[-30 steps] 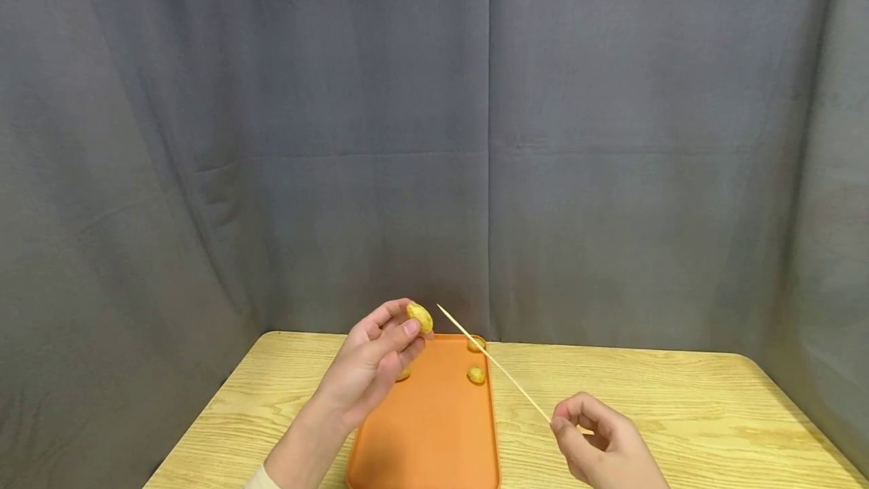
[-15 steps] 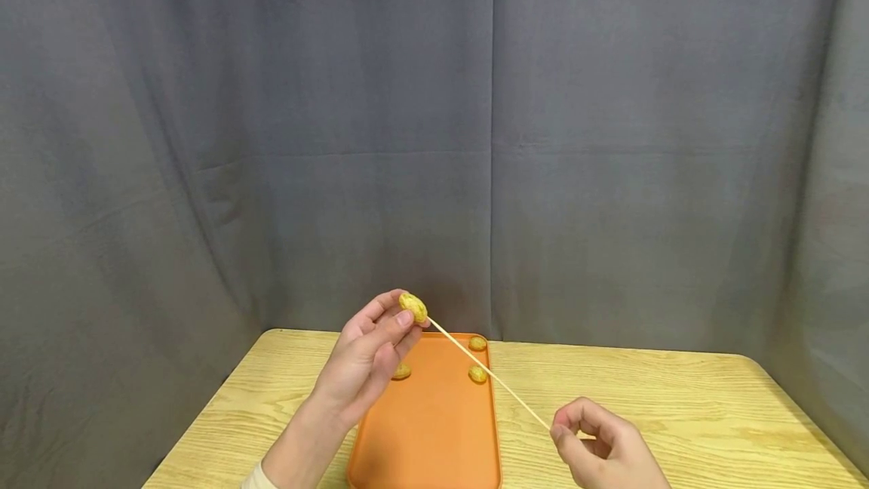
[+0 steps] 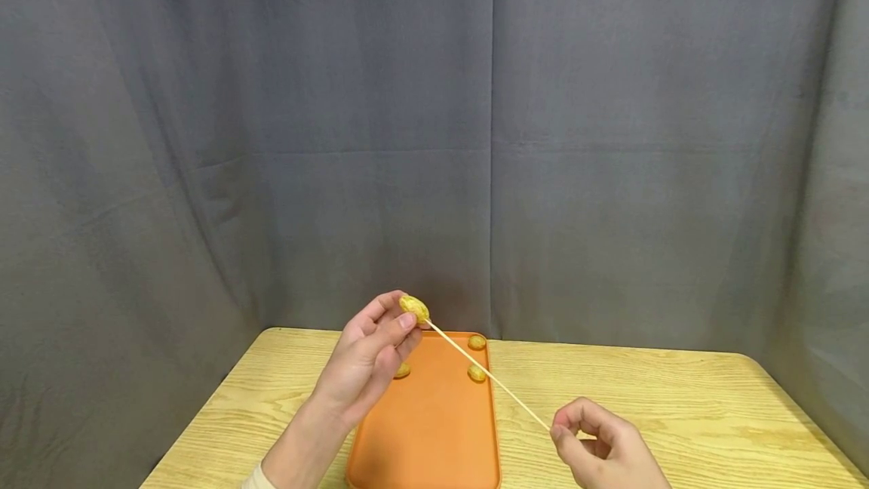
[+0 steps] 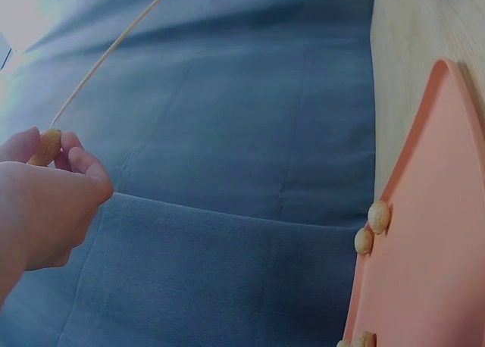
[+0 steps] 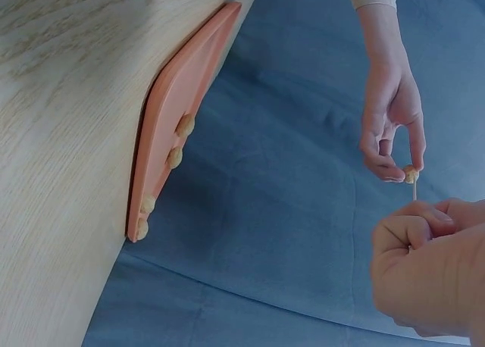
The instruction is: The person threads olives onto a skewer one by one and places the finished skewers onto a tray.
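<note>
My left hand (image 3: 372,357) pinches a small yellow, lumpy, potato-like food piece (image 3: 414,309) between thumb and fingers, raised above the tray. A thin wooden skewer (image 3: 485,372) slants from my right hand up to this piece, its pointed end at the piece's lower right side. How deep the tip sits inside cannot be seen. With thumb and forefinger my right hand (image 3: 606,440) grips the skewer's lower end. In the right wrist view, the skewer (image 5: 414,189) shows as a short line between the right hand (image 5: 424,264) and the held piece (image 5: 411,174).
An orange tray (image 3: 428,429) lies on the wood-grain table (image 3: 652,398). Several similar pieces rest toward its far end, among them one piece (image 3: 477,373) by the right rim and another (image 3: 403,370) partly behind the left hand. A grey curtain (image 3: 380,134) hangs behind the table.
A second ago the skewer tip was apart from the food piece; now it meets it. The left hand shifted slightly up and left. Over the last half second hardly anything moved.
</note>
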### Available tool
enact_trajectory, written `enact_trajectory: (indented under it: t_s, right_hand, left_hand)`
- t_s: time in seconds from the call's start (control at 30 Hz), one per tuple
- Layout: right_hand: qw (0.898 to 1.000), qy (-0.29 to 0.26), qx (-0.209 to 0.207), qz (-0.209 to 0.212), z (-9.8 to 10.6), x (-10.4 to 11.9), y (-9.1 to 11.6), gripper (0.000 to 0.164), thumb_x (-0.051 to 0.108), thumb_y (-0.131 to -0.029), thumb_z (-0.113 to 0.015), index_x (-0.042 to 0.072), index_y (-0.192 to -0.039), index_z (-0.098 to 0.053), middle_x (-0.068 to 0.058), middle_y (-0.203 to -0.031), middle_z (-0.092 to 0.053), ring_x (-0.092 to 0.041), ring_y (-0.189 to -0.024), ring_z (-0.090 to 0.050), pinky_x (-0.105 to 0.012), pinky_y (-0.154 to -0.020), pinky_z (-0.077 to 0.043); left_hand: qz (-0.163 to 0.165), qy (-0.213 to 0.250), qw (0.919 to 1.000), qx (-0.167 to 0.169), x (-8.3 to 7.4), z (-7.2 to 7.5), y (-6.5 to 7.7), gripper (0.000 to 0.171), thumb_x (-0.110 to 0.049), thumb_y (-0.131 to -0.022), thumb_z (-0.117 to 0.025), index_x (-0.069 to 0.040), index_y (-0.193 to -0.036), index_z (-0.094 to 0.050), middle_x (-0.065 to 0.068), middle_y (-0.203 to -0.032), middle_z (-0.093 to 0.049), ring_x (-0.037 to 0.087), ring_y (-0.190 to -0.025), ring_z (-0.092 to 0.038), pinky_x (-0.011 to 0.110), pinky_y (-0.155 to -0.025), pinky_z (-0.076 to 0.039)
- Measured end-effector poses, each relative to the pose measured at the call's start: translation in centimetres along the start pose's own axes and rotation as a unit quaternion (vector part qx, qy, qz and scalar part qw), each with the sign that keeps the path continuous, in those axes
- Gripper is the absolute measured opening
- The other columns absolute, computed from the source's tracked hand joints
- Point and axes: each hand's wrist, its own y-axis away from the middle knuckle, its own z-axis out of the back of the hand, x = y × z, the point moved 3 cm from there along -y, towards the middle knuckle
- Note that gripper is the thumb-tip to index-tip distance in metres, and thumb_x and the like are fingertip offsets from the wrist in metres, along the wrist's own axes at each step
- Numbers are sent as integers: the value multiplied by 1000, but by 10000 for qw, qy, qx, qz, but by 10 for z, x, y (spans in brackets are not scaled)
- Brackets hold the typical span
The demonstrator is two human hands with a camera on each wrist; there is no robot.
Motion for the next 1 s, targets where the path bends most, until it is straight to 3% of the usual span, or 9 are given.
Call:
enact_trajectory:
  t_s: [0.23, 0.4, 0.6, 0.83, 1.0]
  right_hand:
    - [10000, 42, -3, -6, 0, 0, 0, 9, 11, -95, -68, 2, -96, -65, -9, -84, -59, -22, -60, -58, -25, -52, -44]
    - [10000, 74, -43, 17, 1, 0, 1, 9, 10, -95, -68, 2, -96, -65, -8, -83, -59, -20, -58, -56, -24, -50, -42]
    - [9999, 45, 137, -32, 4, 1, 3, 14, 14, -97, -69, 1, -100, -65, -7, -84, -59, -15, -54, -49, -23, -48, -41]
    - [9992, -73, 348, -174, 6, 4, 6, 21, 19, -98, -68, -1, -105, -65, -6, -79, -54, -12, -53, -47, -24, -45, -42]
    - [9990, -72, 352, -254, 7, 5, 8, 23, 21, -99, -68, -1, -106, -65, -5, -77, -51, -13, -52, -48, -26, -45, -43]
  left_hand:
    - [17, -42, 9998, -190, -1, -1, 1, 25, 3, -99, -62, -6, -121, -53, 10, -123, -60, 21, -107, -62, 30, -98, -50]
    - [-77, -171, 9992, -353, 1, -1, 1, 26, 2, -99, -64, -3, -122, -54, 10, -116, -65, 22, -104, -65, 35, -103, -48]
    - [-297, -465, 9953, -792, 3, 1, 2, 30, 2, -95, -69, 3, -123, -56, 15, -114, -68, 26, -104, -67, 44, -107, -44]
    - [-596, -749, 9884, -1178, 8, -2, 4, 35, -2, -91, -77, 6, -121, -61, 20, -112, -71, 35, -104, -68, 42, -103, -48]
    - [-690, -823, 9854, -1322, 12, -5, 5, 34, -3, -89, -79, 6, -119, -64, 21, -111, -71, 30, -101, -70, 41, -100, -50]
